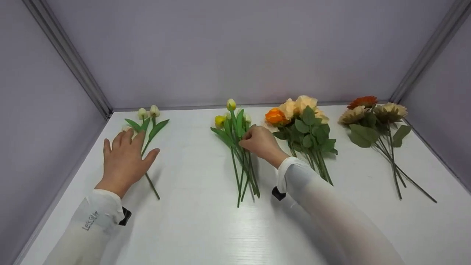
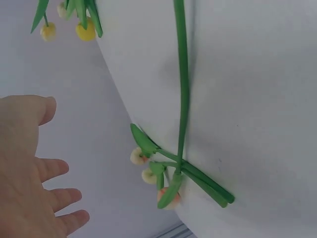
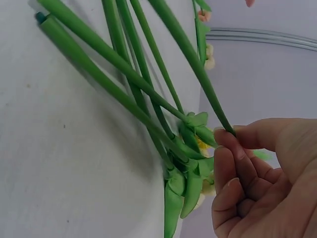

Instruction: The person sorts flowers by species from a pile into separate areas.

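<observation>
Fingers spread, my left hand point(image 1: 125, 160) hovers over a small group of white tulips point(image 1: 154, 111) on the left of the table, partly covering them. In the left wrist view its thumb and fingers stand apart from the tulip stems point(image 2: 183, 84) with nothing in them. Near the middle, my right hand point(image 1: 262, 142) is at a bunch of yellow and white tulips point(image 1: 231, 105). The right wrist view shows thumb and forefinger pinching one green tulip stem point(image 3: 198, 72), with the other fingers curled. Several more stems point(image 3: 109, 89) lie beside it on the table.
Right of the tulips lies a bunch of peach and orange roses point(image 1: 276, 116) with dark leaves, partly under my right forearm. Farther right are brown and rust-red flowers point(image 1: 392, 111) with long crossed stems. Panel walls point(image 1: 250, 51) enclose the white table point(image 1: 206, 228) at the back and sides.
</observation>
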The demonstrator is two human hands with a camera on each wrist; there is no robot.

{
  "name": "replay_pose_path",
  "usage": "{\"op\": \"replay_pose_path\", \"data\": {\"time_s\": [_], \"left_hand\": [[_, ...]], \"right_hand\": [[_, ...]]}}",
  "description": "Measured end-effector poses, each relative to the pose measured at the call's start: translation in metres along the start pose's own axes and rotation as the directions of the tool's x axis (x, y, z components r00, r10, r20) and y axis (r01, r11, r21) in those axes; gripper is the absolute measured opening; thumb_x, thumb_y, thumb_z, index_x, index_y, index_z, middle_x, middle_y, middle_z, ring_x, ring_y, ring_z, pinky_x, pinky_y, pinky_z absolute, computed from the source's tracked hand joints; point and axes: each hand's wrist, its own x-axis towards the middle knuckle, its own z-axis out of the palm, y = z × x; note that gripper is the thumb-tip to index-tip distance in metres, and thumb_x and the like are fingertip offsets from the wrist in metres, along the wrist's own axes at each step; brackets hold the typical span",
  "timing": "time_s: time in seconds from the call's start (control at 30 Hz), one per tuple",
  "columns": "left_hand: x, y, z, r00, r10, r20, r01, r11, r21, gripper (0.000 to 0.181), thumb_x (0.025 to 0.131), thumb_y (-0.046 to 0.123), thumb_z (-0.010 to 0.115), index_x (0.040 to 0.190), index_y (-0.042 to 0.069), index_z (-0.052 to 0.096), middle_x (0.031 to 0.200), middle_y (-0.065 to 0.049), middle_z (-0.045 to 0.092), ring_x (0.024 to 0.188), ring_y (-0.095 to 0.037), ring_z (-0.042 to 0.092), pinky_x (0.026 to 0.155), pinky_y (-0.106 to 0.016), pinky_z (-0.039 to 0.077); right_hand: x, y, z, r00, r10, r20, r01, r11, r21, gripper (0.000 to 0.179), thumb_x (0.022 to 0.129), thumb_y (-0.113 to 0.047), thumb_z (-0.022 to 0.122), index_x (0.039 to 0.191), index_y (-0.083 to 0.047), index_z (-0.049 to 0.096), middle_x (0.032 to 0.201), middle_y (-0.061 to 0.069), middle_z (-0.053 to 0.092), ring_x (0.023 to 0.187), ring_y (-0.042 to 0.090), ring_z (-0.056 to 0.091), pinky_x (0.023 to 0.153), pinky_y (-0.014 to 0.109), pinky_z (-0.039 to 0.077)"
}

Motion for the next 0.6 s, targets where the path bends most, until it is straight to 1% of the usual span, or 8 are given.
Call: {"op": "replay_pose_path", "data": {"time_s": [0.07,0.1,0.17,0.23,0.3,0.37,0.47,0.6], "left_hand": [[-0.002,-0.004,0.001,1.000,-0.005,0.008,0.005,1.000,-0.007,0.081,0.102,0.057,0.053,0.157,0.000,0.034,0.160,-0.032,0.023,0.146,-0.055,0.017,0.113,-0.075,0.000],[-0.002,-0.006,0.001,1.000,-0.006,0.013,0.006,1.000,-0.011,0.081,0.102,0.057,0.053,0.157,0.000,0.034,0.161,-0.032,0.023,0.146,-0.056,0.017,0.113,-0.075,0.000],[-0.004,-0.008,0.002,1.000,-0.011,0.028,0.011,1.000,-0.023,0.082,0.102,0.058,0.052,0.157,0.001,0.034,0.162,-0.030,0.021,0.146,-0.056,0.016,0.113,-0.075,0.000],[-0.005,-0.009,0.002,0.999,-0.013,0.040,0.014,0.999,-0.037,0.082,0.102,0.058,0.052,0.158,0.001,0.033,0.164,-0.030,0.019,0.146,-0.056,0.016,0.113,-0.075,-0.001],[-0.005,-0.010,0.003,0.999,-0.011,0.047,0.013,0.999,-0.049,0.082,0.102,0.058,0.052,0.158,0.001,0.032,0.164,-0.030,0.018,0.146,-0.056,0.016,0.113,-0.075,-0.001],[-0.005,-0.010,0.004,0.998,-0.012,0.053,0.015,0.998,-0.055,0.083,0.102,0.058,0.052,0.158,0.001,0.032,0.163,-0.030,0.019,0.146,-0.057,0.015,0.113,-0.075,-0.001],[-0.006,-0.011,0.006,0.998,-0.014,0.059,0.017,0.999,-0.052,0.083,0.102,0.057,0.053,0.158,0.000,0.033,0.162,-0.033,0.021,0.145,-0.057,0.016,0.112,-0.076,0.000],[-0.007,-0.012,0.009,0.998,-0.022,0.065,0.026,0.998,-0.051,0.082,0.102,0.056,0.054,0.158,0.000,0.033,0.160,-0.034,0.024,0.145,-0.057,0.017,0.112,-0.076,0.002]], "right_hand": [[0.004,0.001,0.005,1.000,0.022,0.011,-0.022,0.999,-0.043,0.028,0.093,-0.019,0.072,0.067,-0.013,0.063,0.057,-0.003,0.046,0.053,0.013,0.041,0.051,0.030,0.036],[0.005,0.001,0.007,1.000,0.028,0.013,-0.027,0.998,-0.057,0.025,0.092,-0.019,0.072,0.069,-0.013,0.066,0.059,-0.003,0.049,0.054,0.014,0.043,0.053,0.030,0.037],[0.005,0.003,0.011,1.000,0.028,0.013,-0.027,0.997,-0.077,0.017,0.092,-0.019,0.074,0.077,-0.013,0.071,0.065,-0.003,0.058,0.059,0.014,0.049,0.056,0.030,0.042],[0.005,0.005,0.014,1.000,0.015,0.010,-0.014,0.996,-0.092,0.016,0.091,-0.018,0.074,0.076,-0.013,0.071,0.066,-0.002,0.059,0.060,0.015,0.049,0.057,0.031,0.043],[0.005,0.006,0.016,1.000,0.000,0.011,0.002,0.995,-0.104,0.023,0.092,-0.018,0.073,0.070,-0.014,0.066,0.061,-0.003,0.054,0.056,0.014,0.045,0.056,0.031,0.041],[0.005,0.008,0.018,1.000,-0.013,0.012,0.015,0.993,-0.117,0.032,0.092,-0.017,0.073,0.063,-0.016,0.058,0.056,-0.004,0.044,0.052,0.014,0.039,0.054,0.032,0.037],[0.005,0.009,0.020,0.999,-0.028,0.014,0.030,0.992,-0.124,0.042,0.091,-0.017,0.073,0.058,-0.018,0.047,0.053,-0.004,0.032,0.050,0.014,0.032,0.054,0.033,0.033],[0.005,0.012,0.022,0.999,-0.036,0.010,0.037,0.993,-0.109,0.039,0.091,-0.018,0.074,0.062,-0.016,0.048,0.056,-0.003,0.033,0.053,0.015,0.034,0.056,0.034,0.034]]}}
